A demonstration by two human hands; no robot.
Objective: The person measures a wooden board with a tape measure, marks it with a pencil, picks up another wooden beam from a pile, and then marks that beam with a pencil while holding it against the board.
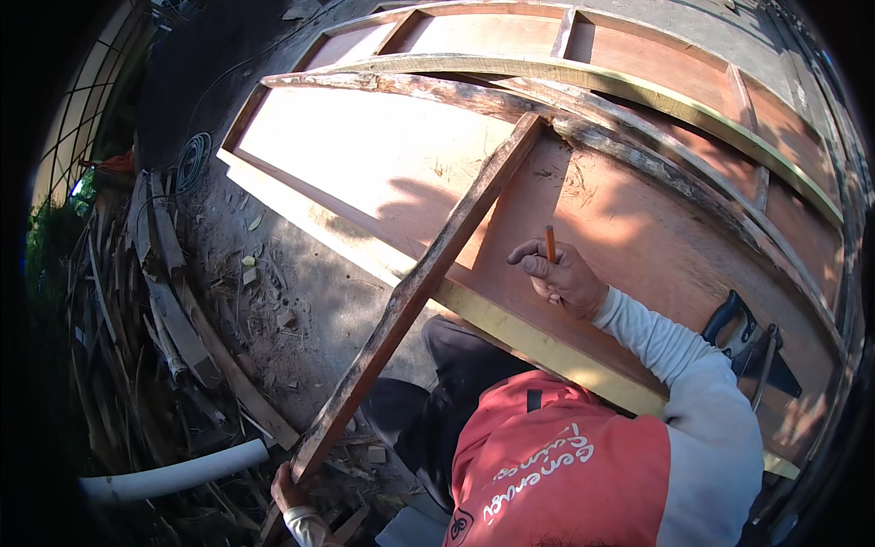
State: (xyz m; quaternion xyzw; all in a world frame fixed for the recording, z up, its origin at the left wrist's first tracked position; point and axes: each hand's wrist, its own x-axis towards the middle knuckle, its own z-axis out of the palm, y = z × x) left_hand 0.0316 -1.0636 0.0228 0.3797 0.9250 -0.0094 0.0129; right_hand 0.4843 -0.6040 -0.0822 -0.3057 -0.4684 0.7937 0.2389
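Observation:
My right hand (pixel 576 281) is raised over a large reddish plywood panel (pixel 620 223) framed with timber. An orange pencil (pixel 550 244) stands upright between its fingers. At the lower left, my left hand (pixel 290 490) is closed around the near end of a long, rough wooden batten (pixel 415 287). The batten slants across the panel, over its pale near rail (pixel 547 342), and its far end meets the bark-edged far rail (pixel 437 89). A handsaw (pixel 770 369) with a dark handle lies on the panel to the right of my right arm.
Beside the saw is a thin curved metal tool (pixel 767 365). Another framed panel (pixel 483 32) lies beyond this one. Scrap wood (pixel 173 319) is heaped along the left, with a white pipe (pixel 182 469) in front and a coiled cable (pixel 193 162) behind. Wood chips litter the ground.

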